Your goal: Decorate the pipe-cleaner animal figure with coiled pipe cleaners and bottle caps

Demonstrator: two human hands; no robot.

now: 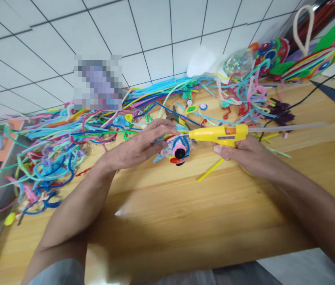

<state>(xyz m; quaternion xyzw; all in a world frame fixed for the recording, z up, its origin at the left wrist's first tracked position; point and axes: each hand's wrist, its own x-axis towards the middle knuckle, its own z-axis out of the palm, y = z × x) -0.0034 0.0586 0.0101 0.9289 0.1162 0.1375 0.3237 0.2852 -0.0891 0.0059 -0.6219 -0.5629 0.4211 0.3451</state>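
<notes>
My right hand (249, 153) is wrapped round the handle of a yellow hot glue gun (219, 135), with a long clear glue stick (289, 127) sticking out of its back. The gun's nozzle points left and meets the upper edge of a small colourful craft figure (170, 148). That figure has black-centred round eyes, a red piece below and bits of blue and pink on it. Closed over its left side are the fingers of my left hand (143, 145). A yellow strip (210, 170) lies on the wood below the gun.
Heaps of coloured pipe cleaners (54, 138) run along the tiled wall (152, 35). Pliers (172, 114) lie behind the figure. At the back right are a clear ball (238, 62) and a decorated colourful ball (271, 55). A black cable (313, 89) crosses the right side of the wooden table (185, 221).
</notes>
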